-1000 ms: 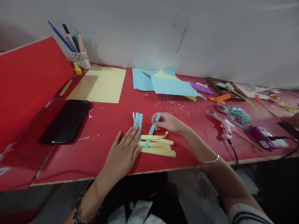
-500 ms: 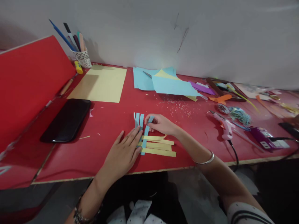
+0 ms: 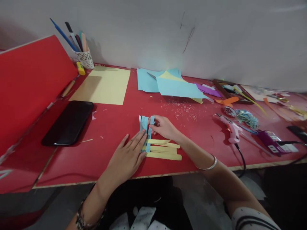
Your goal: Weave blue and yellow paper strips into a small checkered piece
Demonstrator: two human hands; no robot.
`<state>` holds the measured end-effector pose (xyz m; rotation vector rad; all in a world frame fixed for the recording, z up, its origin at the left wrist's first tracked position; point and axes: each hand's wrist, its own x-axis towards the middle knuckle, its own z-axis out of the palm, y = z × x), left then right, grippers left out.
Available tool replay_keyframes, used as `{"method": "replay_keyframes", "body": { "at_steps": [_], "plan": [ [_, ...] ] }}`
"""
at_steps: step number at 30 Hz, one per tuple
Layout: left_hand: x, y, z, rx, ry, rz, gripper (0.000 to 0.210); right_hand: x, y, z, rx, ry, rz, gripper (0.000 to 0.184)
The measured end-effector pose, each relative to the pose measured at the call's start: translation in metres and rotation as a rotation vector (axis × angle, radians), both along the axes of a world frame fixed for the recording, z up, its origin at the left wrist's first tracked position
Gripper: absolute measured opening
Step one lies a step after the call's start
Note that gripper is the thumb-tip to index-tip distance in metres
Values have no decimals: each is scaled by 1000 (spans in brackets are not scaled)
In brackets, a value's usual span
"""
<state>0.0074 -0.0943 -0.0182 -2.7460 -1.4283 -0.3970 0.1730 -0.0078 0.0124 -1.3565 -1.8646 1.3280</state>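
Blue paper strips (image 3: 144, 121) stand side by side, crossed by several yellow paper strips (image 3: 165, 157) that lie level and reach out to the right. My left hand (image 3: 129, 152) lies flat, fingers stretched, over the left part of the crossed strips and hides some of them. Between thumb and fingers, my right hand (image 3: 161, 127) pinches the upper end of the rightmost blue paper strip (image 3: 152, 120). That strip runs down over and under the yellow ones; its lower end sits near the lowest yellow strip.
A black phone (image 3: 68, 123) lies left, below a yellow sheet (image 3: 110, 84). Blue sheets (image 3: 178, 89) with scissors partly showing lie at the back. A pink glue gun (image 3: 232, 129) and purple box (image 3: 270, 140) are right. A pen cup (image 3: 85, 59) stands back left.
My right hand has drawn the blue strip slightly upward and left, so its lower end no longer sticks out below the lowest yellow strip. My left hand stays almost in place.
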Motion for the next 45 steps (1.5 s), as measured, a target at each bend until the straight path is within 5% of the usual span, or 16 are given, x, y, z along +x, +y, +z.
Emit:
{"method": "replay_keyframes", "body": {
  "at_steps": [13,22,29,45],
  "plan": [
    [-2,-1,1,-82,-50,-3,48,1,-2,3,-3,-64,104,8],
    [-17,5,9,-207,-27,-146,57,3,-3,7,-11,-91,77,10],
    [-13,3,7,-169,-27,-153,52,2,-4,-5,96,-60,-24,5],
    [-17,2,12,-172,-134,-115,48,4,-2,-5,155,-140,18,9]
  ]
}}
